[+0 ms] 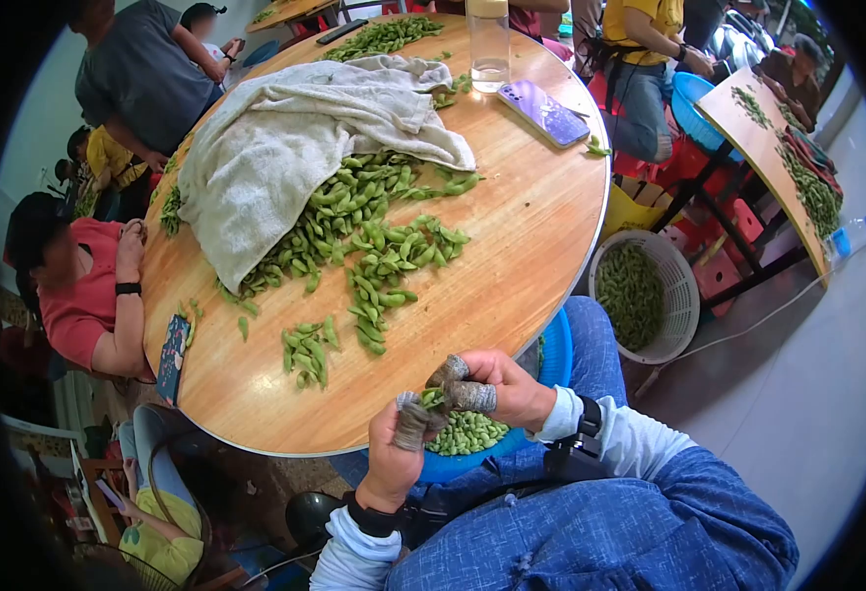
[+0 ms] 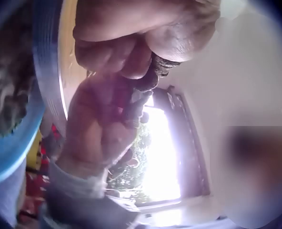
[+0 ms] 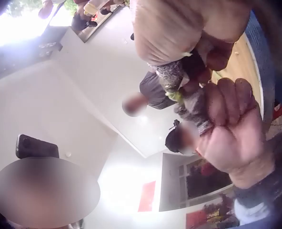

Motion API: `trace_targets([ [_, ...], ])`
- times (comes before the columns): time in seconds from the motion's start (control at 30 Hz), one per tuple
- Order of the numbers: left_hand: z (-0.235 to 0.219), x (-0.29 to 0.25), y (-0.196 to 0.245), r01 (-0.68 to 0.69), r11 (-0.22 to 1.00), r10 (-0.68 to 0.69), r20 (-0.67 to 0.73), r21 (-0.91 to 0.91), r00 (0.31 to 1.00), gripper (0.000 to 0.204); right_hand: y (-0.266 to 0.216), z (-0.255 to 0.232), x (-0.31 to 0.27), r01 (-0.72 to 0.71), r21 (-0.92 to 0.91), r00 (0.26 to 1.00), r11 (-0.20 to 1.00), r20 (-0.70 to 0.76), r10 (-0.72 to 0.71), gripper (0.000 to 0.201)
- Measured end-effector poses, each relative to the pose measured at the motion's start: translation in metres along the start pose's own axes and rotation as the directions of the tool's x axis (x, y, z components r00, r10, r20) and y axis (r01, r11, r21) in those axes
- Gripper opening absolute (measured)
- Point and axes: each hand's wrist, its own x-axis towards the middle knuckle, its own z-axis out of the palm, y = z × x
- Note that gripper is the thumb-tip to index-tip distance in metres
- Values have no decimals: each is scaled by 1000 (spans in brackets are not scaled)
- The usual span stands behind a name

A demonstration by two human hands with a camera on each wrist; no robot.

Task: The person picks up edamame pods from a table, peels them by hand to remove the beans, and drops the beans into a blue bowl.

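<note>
1. My left hand [image 1: 391, 471] and right hand [image 1: 518, 392] meet with their fingers curled in, both pinching one green pod [image 1: 433, 397] between the wrapped tips. Two sides gripping so small a thing probably give me better control than one would.
2. The grey wraps [image 1: 472, 397] sit round my thumb and fingertips only; I'd guess they spare the skin and nails while the rest of each hand bends freely.
3. The pod is just off the table's near edge, above the blue basin [image 1: 557, 357]. I take that placing as deliberate: whatever drops should land among the loose beans [image 1: 467, 433] lying in there, close to my lap.
4. On the table [image 1: 527, 222], a small cluster of pods [image 1: 307, 353] lies nearer me than the big heap [image 1: 344, 202], perhaps as a handy supply within short reach.
5. A pale cloth [image 1: 266, 148] covers much of that heap, maybe to keep it from drying; its near side is bare, so pods there can be taken without lifting anything.
6. The purple phone [image 1: 543, 113] and clear bottle [image 1: 489, 49] stand toward the far right, apart from my hands, which seems sensible.
7. On the floor to my right, a white basket [image 1: 687, 310] holds more pods, likely as stock.
</note>
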Motion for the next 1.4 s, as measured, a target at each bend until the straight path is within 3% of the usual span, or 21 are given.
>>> trace_targets([
  [0.03,1,0,-5,102,946,-119,-35,-307,992,12,4,-3,1,12,3,1000,1000,27,-12,22],
  [0.13,-13,6,-12,238,803,-91,282,-546,955,16,4,-5,2,4,-87,999,996,33,-1,19],
  [0.23,-12,3,-6,91,995,-90,51,-37,995,16,-6,0,-1,-23,-216,1000,976,-24,19,16],
  [0.33,6,2,6,-97,943,92,31,317,995,10,-18,8,-3,-34,-444,999,896,-52,13,14],
  [0.43,4,3,8,-224,887,184,136,405,974,21,-33,16,-4,19,-605,1000,796,13,-15,13],
  [0.53,-10,2,8,-36,976,-2,173,217,985,14,-38,17,-4,92,-668,995,738,98,-35,10],
  [0.57,-9,1,9,-48,964,3,169,262,986,12,-38,18,-3,116,-680,991,724,125,-41,9],
  [0.63,-6,-1,9,-69,934,13,159,351,987,8,-34,18,-3,177,-790,984,587,147,-99,9],
  [0.67,-4,-1,7,-70,935,23,138,348,990,6,-32,18,-4,202,-836,979,511,159,-126,10],
  [0.77,-1,0,3,-51,940,23,85,337,996,10,-29,19,-4,175,-884,984,433,139,-115,14],
  [0.97,-11,-8,-14,7,942,-22,40,335,999,20,-24,18,-7,185,-870,982,458,145,-123,13],
  [1.07,-5,-12,-14,-15,902,-40,120,431,992,22,-36,13,-17,116,-826,990,552,52,-130,10],
  [1.13,2,-18,5,-16,808,-137,214,589,967,23,-64,-3,-30,69,-909,984,410,-7,-181,8],
  [1.2,8,-12,28,-352,609,3,441,711,897,32,-95,-23,-52,-115,-912,949,393,-218,-227,7],
  [1.23,9,-11,36,-507,476,43,557,719,830,37,-106,-41,-64,-221,-927,912,303,-306,-272,8],
  [1.27,7,-13,39,-536,436,35,581,723,813,44,-115,-55,-75,-306,-929,857,207,-364,-365,9],
  [1.3,5,-12,40,-552,432,44,594,713,803,40,-126,-58,-85,-411,-910,818,49,-392,-420,10],
  [1.33,3,-10,43,-568,427,54,607,703,793,37,-128,-71,-97,-504,-863,765,-30,-431,-478,11],
  [1.37,1,-7,46,-585,421,63,621,693,781,33,-128,-85,-109,-535,-844,729,-30,-444,-520,11],
  [1.4,-4,-4,47,-494,404,109,496,770,861,29,-129,-88,-116,-540,-842,706,15,-462,-537,11],
])
